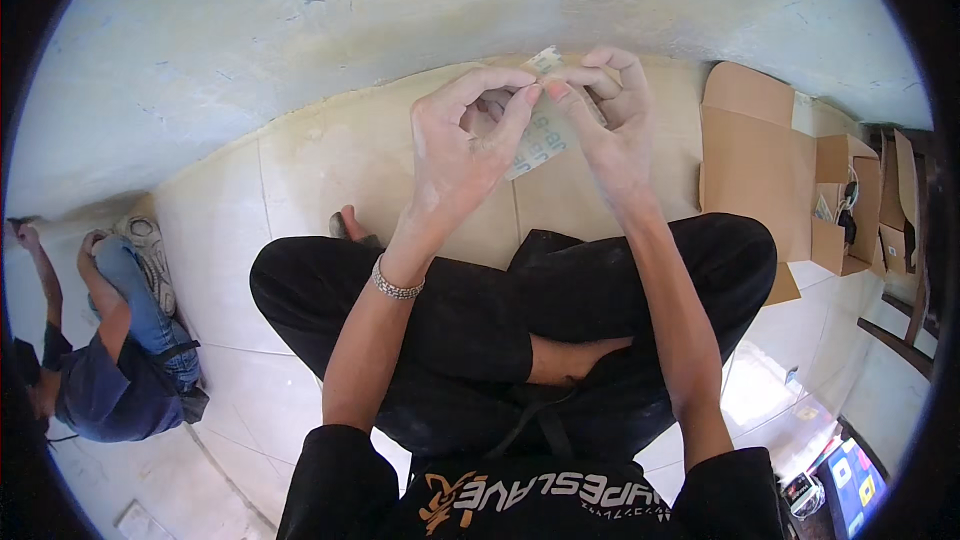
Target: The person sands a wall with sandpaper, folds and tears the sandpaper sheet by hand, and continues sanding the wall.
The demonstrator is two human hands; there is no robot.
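A pale sheet of paper [546, 136] with bluish-green printing hangs between my hands, in front of the wall's foot. It looks like the backing of sandpaper, though its other face is hidden. My left hand [472, 124] pinches it between thumb and forefinger, whitish dust on the skin. Right beside that pinch, my right hand [611, 112] grips it with thumb and forefinger too, the other fingers curled behind. The fingertips of both hands nearly touch. One end of the sheet sticks up above them, while the longer part slants down to the left.
A scuffed pale wall [360, 7] rises just beyond the tiled floor [225, 187]. At right lie an opened cardboard box [757, 157] and a smaller carton [847, 255] containing cables. Another person [112, 382] sits by the wall at far left. My crossed legs [465, 315] are below.
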